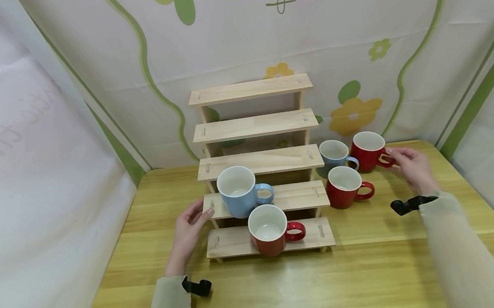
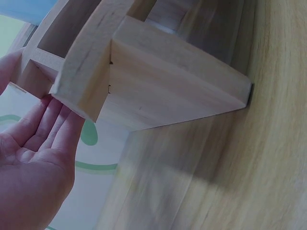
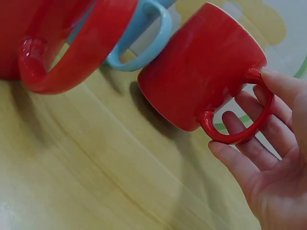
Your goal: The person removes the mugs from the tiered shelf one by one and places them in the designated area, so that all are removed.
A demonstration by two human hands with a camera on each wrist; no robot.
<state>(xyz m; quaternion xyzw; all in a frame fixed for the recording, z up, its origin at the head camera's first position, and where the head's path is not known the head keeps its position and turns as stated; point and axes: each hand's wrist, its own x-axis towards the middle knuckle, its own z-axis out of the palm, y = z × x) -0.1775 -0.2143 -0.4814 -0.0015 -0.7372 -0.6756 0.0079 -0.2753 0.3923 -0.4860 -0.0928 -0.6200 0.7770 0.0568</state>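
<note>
My right hand (image 1: 413, 169) holds a red mug (image 1: 366, 157) by its handle at the back right of the table; the right wrist view shows thumb and fingers around the handle (image 3: 242, 136). My left hand (image 1: 187, 230) grips the left end of a stepped wooden rack (image 1: 259, 163), at the second board from the bottom. In the left wrist view its fingers reach under the board. That board bears a light blue mug (image 1: 240, 202), and another red mug (image 1: 271, 242) stands on the lowest one. Both have handles pointing right.
Right of the rack, a blue mug (image 1: 334, 154) and a red mug (image 1: 345, 191) stand close together on the wooden table (image 1: 377, 271). White cloth (image 1: 235, 40) with flower prints hangs behind the rack and along both sides.
</note>
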